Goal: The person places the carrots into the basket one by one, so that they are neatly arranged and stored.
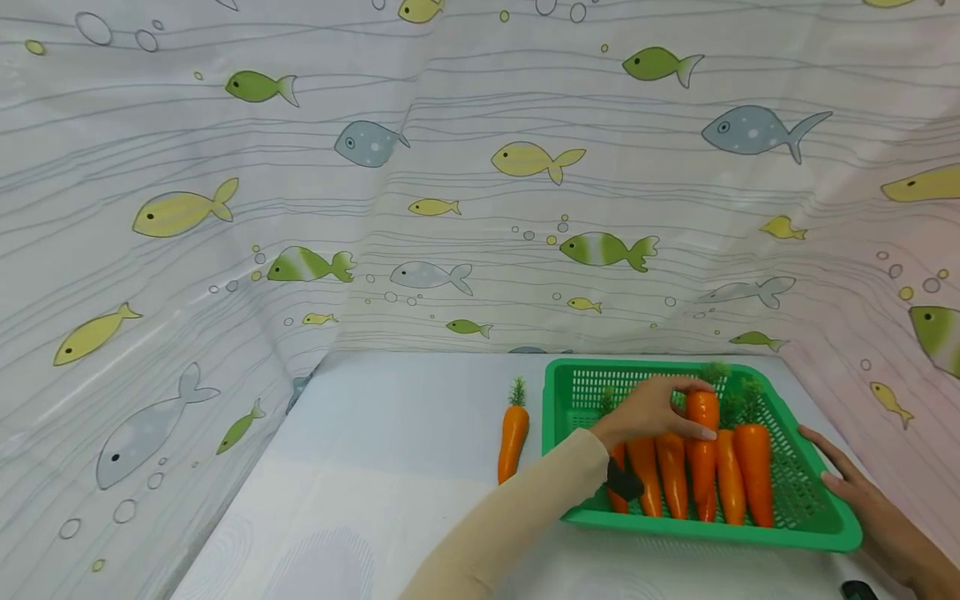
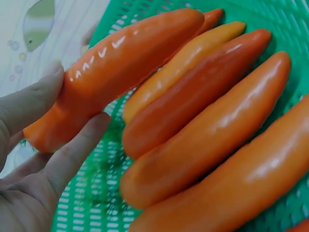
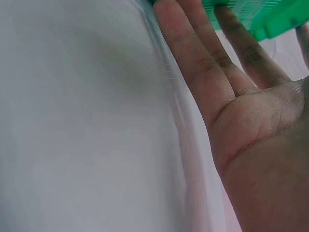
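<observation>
My left hand grips a glossy orange carrot near its thick top, thumb on one side and fingers on the other. In the left wrist view, this carrot lies above several others in the green plastic basket. Those carrots sit side by side, green tufts toward the back and tips toward the front. At the basket's right side is my right hand. Its fingers, nearly straight in the right wrist view, touch the basket's edge.
A single carrot with a green tuft lies on the white table, left of the basket. A fish-patterned sheet rises behind and on both sides. A small dark object shows at the lower right edge.
</observation>
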### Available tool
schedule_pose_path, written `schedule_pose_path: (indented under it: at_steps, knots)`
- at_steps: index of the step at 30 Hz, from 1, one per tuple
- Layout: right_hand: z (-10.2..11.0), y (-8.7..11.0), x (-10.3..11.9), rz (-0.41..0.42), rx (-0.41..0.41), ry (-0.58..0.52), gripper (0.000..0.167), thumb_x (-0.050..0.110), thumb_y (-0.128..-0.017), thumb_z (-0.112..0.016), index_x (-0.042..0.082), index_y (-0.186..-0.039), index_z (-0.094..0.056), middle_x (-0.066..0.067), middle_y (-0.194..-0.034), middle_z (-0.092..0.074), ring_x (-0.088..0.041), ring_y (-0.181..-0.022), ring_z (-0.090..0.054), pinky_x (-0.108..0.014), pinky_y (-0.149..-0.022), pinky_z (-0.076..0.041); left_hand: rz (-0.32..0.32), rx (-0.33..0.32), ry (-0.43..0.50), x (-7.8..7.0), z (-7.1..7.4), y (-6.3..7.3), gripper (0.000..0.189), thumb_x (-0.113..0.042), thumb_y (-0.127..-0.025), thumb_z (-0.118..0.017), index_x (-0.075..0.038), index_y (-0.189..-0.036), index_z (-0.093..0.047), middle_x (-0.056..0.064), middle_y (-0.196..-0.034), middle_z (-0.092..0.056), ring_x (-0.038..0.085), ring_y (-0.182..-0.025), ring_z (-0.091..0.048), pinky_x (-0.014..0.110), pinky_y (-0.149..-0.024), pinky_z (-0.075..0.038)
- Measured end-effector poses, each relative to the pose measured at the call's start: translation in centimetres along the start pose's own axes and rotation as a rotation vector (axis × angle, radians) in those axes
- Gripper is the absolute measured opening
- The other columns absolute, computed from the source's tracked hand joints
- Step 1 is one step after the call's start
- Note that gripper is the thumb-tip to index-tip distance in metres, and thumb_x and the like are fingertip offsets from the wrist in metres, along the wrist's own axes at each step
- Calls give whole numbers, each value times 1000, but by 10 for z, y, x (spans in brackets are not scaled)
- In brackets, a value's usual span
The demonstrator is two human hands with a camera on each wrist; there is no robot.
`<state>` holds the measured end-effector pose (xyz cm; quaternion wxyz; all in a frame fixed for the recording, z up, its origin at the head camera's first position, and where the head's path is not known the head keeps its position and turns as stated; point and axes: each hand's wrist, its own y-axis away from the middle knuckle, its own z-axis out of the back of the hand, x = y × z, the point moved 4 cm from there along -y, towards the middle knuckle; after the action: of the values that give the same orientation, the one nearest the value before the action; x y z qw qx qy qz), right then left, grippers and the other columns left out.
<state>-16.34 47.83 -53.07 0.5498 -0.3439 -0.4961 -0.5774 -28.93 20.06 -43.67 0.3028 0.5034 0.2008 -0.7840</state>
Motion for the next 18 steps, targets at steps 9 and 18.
schedule_pose_path:
  at_steps: [9, 18]
  knots:
    - [2, -1, 1, 11, 4, -25, 57, 35, -113, -26, 54, -160, 1, 30, -139, -16, -2, -99, -61, -37, -78, -61, 34, 2, -131, -2, -23, -3, 62, -19, -84, -88, -29, -141, -64, -18, -133, -58, 1, -82, -60, 17, -70, -52]
    - [1, -1, 2, -2, 10, -45, 58, 35, -114, -27, 51, -161, 3, 21, -156, -2, 7, -104, -55, -33, -81, -59, 66, 32, -238, -1, -33, -5, 61, -20, -86, -87, -32, -141, -63, -19, -133, -58, 0, -88, -56, 16, -71, -49]
